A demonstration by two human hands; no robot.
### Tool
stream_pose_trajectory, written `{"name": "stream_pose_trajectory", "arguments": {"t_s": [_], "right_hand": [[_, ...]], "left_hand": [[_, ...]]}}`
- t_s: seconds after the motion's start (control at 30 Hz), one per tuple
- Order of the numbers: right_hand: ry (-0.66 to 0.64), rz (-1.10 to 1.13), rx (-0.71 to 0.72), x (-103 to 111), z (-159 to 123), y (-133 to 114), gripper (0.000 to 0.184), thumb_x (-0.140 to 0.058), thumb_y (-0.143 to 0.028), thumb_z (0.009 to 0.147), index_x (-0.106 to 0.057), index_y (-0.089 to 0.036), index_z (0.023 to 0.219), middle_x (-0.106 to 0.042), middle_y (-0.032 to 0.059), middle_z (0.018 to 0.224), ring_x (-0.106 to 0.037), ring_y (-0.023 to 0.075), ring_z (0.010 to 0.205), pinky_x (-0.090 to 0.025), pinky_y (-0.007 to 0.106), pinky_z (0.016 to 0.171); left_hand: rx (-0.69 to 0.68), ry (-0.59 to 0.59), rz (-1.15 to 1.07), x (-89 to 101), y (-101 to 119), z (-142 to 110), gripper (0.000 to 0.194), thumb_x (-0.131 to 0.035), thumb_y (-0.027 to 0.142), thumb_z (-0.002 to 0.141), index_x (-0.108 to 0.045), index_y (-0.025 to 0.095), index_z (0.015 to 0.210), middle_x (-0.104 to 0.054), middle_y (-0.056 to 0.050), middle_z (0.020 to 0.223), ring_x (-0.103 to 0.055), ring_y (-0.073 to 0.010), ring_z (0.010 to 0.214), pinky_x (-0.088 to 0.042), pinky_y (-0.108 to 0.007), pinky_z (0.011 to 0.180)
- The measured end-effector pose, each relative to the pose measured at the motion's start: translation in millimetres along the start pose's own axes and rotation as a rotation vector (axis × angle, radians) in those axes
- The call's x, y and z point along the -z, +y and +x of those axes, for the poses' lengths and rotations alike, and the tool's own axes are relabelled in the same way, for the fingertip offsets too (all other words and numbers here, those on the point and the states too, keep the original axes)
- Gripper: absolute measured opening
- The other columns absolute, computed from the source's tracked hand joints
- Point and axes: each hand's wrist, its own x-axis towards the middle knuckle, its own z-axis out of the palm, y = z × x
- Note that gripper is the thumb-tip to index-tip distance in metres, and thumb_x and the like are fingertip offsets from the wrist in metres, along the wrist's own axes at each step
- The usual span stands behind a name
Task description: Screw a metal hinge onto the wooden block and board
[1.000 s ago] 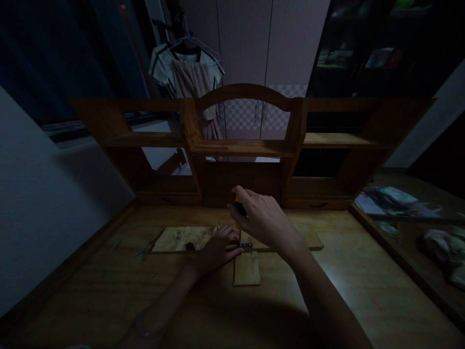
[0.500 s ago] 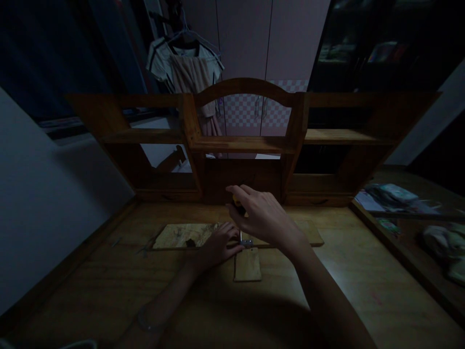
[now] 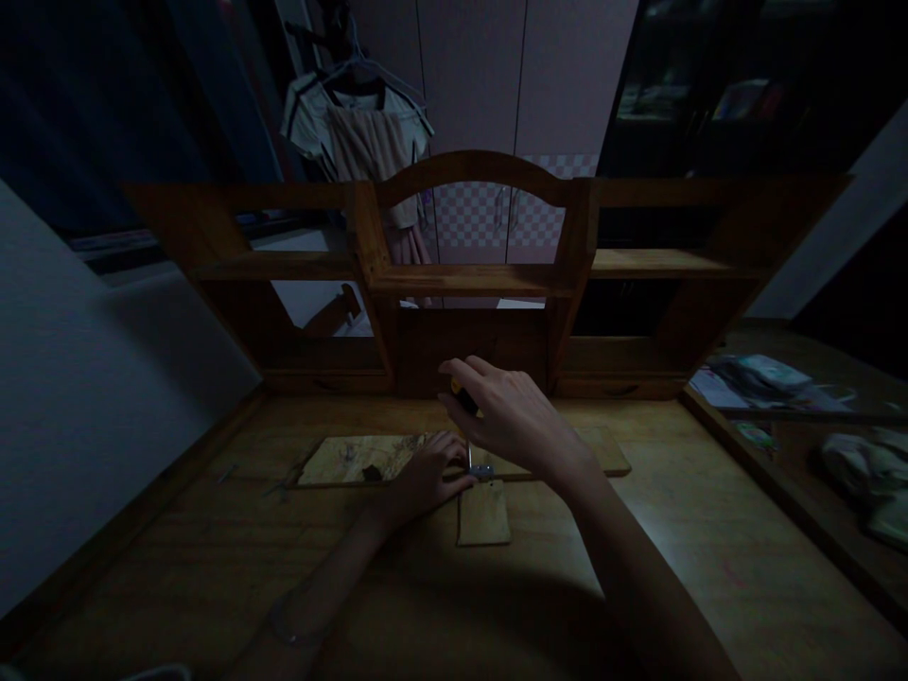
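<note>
My right hand (image 3: 515, 411) is closed around the yellow and black handle of a screwdriver (image 3: 464, 395), held upright. Its thin shaft runs down to a small metal hinge (image 3: 482, 470), where the tip is hard to make out. The hinge lies at the front edge of a long wooden board (image 3: 355, 459), by a small square wooden piece (image 3: 483, 515). My left hand (image 3: 429, 473) bends its fingers over the board beside the shaft, thumb at the front edge near the hinge. Any screw there is hidden.
The boards lie on a wooden desk top (image 3: 567, 586). A wooden shelf unit (image 3: 468, 279) stands along its back. Small metal bits (image 3: 275, 487) lie left of the board. Papers and bags (image 3: 770, 374) and cloth (image 3: 862, 482) lie to the right.
The view has shifted very slightly. Both hands stay in place, and the screwdriver's handle looks slightly turned in my right hand.
</note>
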Motion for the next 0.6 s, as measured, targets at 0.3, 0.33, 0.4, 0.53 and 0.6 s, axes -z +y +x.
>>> {"name": "stream_pose_trajectory", "arguments": {"t_s": [0.3, 0.33, 0.4, 0.53, 0.6], "right_hand": [[-0.039, 0.029, 0.019, 5.8, -3.6, -0.9, 0.033, -0.051, -0.028, 0.088, -0.052, -0.019, 0.12, -0.062, 0.0063, 0.115, -0.063, 0.0199, 0.095, -0.038, 0.03, 0.07], [-0.042, 0.032, 0.015, 5.6, -3.7, -0.7, 0.034, -0.05, -0.027, 0.088, -0.051, -0.019, 0.121, -0.062, 0.0065, 0.116, -0.063, 0.0198, 0.095, -0.039, 0.03, 0.071], [-0.04, 0.034, 0.003, 4.3, -3.5, -0.2, 0.037, -0.047, -0.025, 0.09, -0.049, -0.019, 0.126, -0.062, 0.0068, 0.116, -0.063, 0.0192, 0.094, -0.039, 0.03, 0.072], [-0.026, 0.034, -0.007, 1.2, -2.7, 1.4, 0.043, -0.042, -0.023, 0.094, -0.044, -0.02, 0.136, -0.062, 0.0076, 0.115, -0.063, 0.0187, 0.094, -0.039, 0.029, 0.072], [-0.02, 0.036, -0.003, 0.3, -2.4, 2.7, 0.044, -0.043, -0.024, 0.094, -0.044, -0.021, 0.138, -0.063, 0.0078, 0.114, -0.063, 0.0187, 0.093, -0.039, 0.029, 0.072]], "left_hand": [[-0.003, 0.025, -0.052, -4.8, -5.4, -0.9, 0.027, -0.076, 0.028, 0.079, -0.063, 0.019, 0.101, -0.065, -0.008, 0.113, -0.061, -0.0271, 0.107, -0.049, -0.041, 0.091], [0.001, 0.021, -0.057, -4.8, -5.3, -0.8, 0.027, -0.076, 0.027, 0.078, -0.064, 0.018, 0.1, -0.066, -0.008, 0.111, -0.061, -0.027, 0.106, -0.049, -0.041, 0.09], [0.007, 0.008, -0.067, -4.6, -4.9, -0.6, 0.025, -0.076, 0.027, 0.078, -0.064, 0.018, 0.099, -0.066, -0.008, 0.108, -0.061, -0.0269, 0.104, -0.049, -0.04, 0.09], [0.012, 0.005, -0.087, -4.0, -4.3, -0.2, 0.025, -0.078, 0.028, 0.077, -0.065, 0.019, 0.097, -0.066, -0.007, 0.108, -0.061, -0.026, 0.104, -0.048, -0.04, 0.09], [0.012, 0.037, -0.088, -3.8, -4.5, -0.3, 0.027, -0.079, 0.027, 0.076, -0.064, 0.019, 0.096, -0.064, -0.007, 0.108, -0.06, -0.0251, 0.104, -0.047, -0.039, 0.091]]}}
